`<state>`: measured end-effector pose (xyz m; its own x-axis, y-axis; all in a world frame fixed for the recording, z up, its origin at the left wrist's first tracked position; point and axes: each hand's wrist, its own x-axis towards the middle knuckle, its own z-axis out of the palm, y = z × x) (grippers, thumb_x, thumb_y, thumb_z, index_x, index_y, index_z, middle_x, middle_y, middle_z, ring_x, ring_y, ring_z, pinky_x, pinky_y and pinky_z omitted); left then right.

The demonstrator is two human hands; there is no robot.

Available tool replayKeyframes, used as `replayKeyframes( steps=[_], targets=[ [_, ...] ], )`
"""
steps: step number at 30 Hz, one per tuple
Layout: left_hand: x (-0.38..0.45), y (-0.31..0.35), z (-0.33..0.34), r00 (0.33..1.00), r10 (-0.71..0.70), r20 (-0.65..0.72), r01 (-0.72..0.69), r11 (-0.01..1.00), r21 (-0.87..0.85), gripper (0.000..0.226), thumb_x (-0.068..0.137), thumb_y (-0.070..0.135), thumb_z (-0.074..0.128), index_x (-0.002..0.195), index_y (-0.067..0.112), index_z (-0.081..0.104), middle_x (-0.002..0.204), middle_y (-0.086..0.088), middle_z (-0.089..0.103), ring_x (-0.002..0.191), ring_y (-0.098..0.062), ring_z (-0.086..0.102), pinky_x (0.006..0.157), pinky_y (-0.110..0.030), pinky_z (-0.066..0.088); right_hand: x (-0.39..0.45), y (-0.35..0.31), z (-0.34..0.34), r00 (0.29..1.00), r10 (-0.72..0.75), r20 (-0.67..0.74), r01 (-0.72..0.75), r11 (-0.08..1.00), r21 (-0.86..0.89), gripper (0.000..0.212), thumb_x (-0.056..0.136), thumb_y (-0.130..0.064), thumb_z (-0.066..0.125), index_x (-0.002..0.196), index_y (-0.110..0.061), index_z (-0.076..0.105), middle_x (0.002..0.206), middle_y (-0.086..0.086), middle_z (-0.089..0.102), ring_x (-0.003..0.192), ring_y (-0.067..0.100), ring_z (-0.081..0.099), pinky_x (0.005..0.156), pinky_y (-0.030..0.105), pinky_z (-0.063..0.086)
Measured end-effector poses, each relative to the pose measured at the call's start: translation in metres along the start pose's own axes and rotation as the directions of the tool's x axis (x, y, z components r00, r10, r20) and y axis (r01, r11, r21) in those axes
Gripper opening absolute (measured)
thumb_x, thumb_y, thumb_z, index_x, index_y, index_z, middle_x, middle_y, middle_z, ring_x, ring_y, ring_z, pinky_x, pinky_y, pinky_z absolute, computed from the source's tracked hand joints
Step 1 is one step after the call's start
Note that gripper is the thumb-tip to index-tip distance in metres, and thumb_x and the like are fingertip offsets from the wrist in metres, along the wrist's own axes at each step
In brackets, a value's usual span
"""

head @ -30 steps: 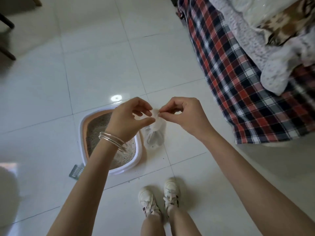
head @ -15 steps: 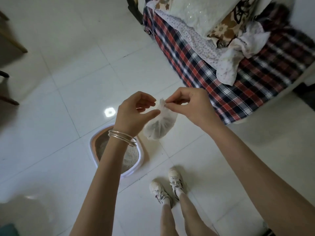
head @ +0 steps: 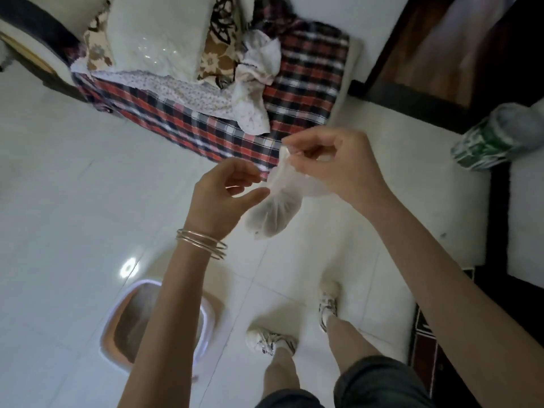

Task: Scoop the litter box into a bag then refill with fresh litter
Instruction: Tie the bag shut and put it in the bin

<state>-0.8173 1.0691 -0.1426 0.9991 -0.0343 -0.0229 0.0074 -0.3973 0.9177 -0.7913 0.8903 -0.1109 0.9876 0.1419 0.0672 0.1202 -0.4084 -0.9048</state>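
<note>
Open tile left, clutter ahead and right

Bare floor (head: 73,187) lies free leftward; plaid bedding (head: 206,128) blocks ahead, a blurred green-white thing (head: 497,136), perhaps a bag, stands right.

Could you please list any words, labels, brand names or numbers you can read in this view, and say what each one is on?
None can be read.
Green-and-white sack at the right edge: printed marks, too blurred to read.
Plastic bag held up by the right hand, beside the left hand: no print visible.
Litter box on the floor: no label visible.
Sneakers: dark marks, no legible lettering.
</note>
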Motion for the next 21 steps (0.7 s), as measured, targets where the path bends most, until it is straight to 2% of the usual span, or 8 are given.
replayKeyframes(
  steps=[4, 8, 11, 16, 21],
  targets=[
    [0.033, 0.035, 0.055, 0.989, 0.075, 0.131, -0.071, 0.997, -0.033, 0.022, 0.071, 0.011, 0.076, 0.085, 0.017, 0.061, 0.080, 0.014, 0.064, 0.071, 0.008, 0.061, 0.068, -0.008, 0.048, -0.003, 0.017, -0.065, 0.985, 0.031, -0.168, -0.048, 0.994, -0.096, 0.021, 0.078, -0.014, 0.073, 0.093, -0.028, 0.069, 0.082, -0.019, 0.066, 0.077, -0.006, 0.062, 0.069, 0.004, 0.047],
    [0.066, 0.072, 0.120, 0.964, 0.127, 0.235, -0.119, 0.992, -0.049, 0.023, 0.070, 0.013, 0.077, 0.086, 0.018, 0.061, 0.081, 0.012, 0.064, 0.075, 0.002, 0.061, 0.072, -0.009, 0.049, -0.005, 0.044, -0.141, 0.956, 0.056, -0.289, -0.097, 0.987, -0.127, 0.020, 0.078, -0.013, 0.072, 0.097, -0.020, 0.071, 0.086, -0.008, 0.069, 0.077, 0.003, 0.064, 0.076, 0.014, 0.051],
    [0.089, 0.099, 0.171, 0.947, 0.156, 0.279, -0.145, 0.988, -0.061, 0.024, 0.071, 0.013, 0.076, 0.083, 0.026, 0.059, 0.082, 0.013, 0.063, 0.075, 0.005, 0.060, 0.074, -0.009, 0.049, -0.006, 0.066, -0.198, 0.943, 0.052, -0.328, -0.107, 0.982, -0.153, 0.018, 0.079, -0.011, 0.071, 0.096, -0.018, 0.071, 0.083, -0.009, 0.067, 0.076, 0.005, 0.063, 0.075, 0.015, 0.051],
    [0.127, 0.144, 0.253, 0.921, 0.162, 0.355, -0.143, 0.987, -0.079, 0.022, 0.074, 0.013, 0.073, 0.092, 0.016, 0.061, 0.088, 0.007, 0.065, 0.085, -0.009, 0.063, 0.081, -0.015, 0.051, -0.004, 0.101, -0.285, 0.938, 0.042, -0.345, -0.106, 0.980, -0.168, 0.019, 0.077, -0.013, 0.072, 0.094, -0.021, 0.070, 0.081, -0.011, 0.068, 0.075, 0.003, 0.063, 0.073, 0.015, 0.052],
    [0.158, 0.185, 0.323, 0.881, 0.207, 0.425, -0.182, 0.978, -0.098, 0.022, 0.076, 0.013, 0.071, 0.095, 0.014, 0.060, 0.091, 0.006, 0.064, 0.087, -0.009, 0.063, 0.082, -0.014, 0.051, 0.001, 0.133, -0.358, 0.914, 0.037, -0.404, -0.116, 0.978, -0.171, 0.018, 0.077, -0.012, 0.072, 0.091, -0.023, 0.070, 0.080, -0.011, 0.067, 0.072, -0.002, 0.061, 0.070, 0.012, 0.051]
  ],
)
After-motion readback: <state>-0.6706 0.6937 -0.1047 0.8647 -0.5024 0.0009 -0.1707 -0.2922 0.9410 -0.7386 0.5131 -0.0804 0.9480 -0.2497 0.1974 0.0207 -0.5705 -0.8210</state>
